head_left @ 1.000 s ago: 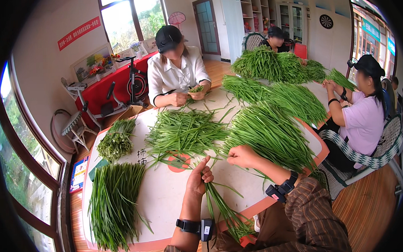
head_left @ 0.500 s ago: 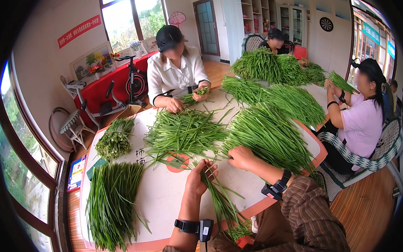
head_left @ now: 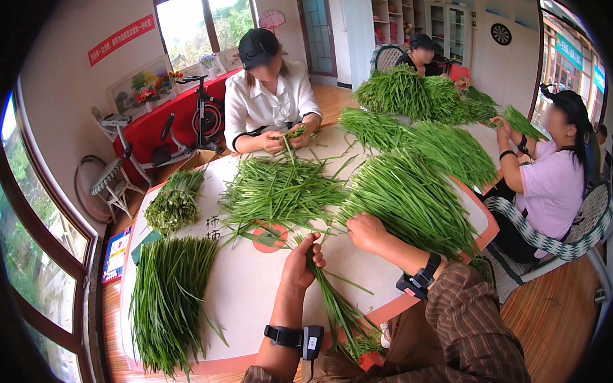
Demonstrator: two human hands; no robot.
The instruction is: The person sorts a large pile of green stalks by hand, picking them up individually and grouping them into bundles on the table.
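Note:
My left hand (head_left: 305, 260) is closed around a loose bunch of garlic chives (head_left: 337, 305), whose long green leaves hang down over the table's near edge. Just right of it, my right hand (head_left: 367, 231) rests beside the pale cut ends of a large chive pile (head_left: 415, 198). Its fingers are curled together, and what they pinch, if anything, is hidden. Ahead of both hands spreads a looser heap of chives (head_left: 279, 192). At the left a thick stack of chives (head_left: 172, 297) lies with its leaf tips over the near edge.
The white table (head_left: 250, 328) has a reddish border. A smaller bundle (head_left: 175, 203) lies at its left, more piles (head_left: 411, 97) at the far right. Across sits a person in white (head_left: 269, 101) handling chives; a person in pink (head_left: 552, 173) holds some at right. Another sits farther back.
The fingers of my left hand have closed more tightly around the chives. My right hand has hardly moved. Across the table, the person in white has brought both hands together over the stalks.

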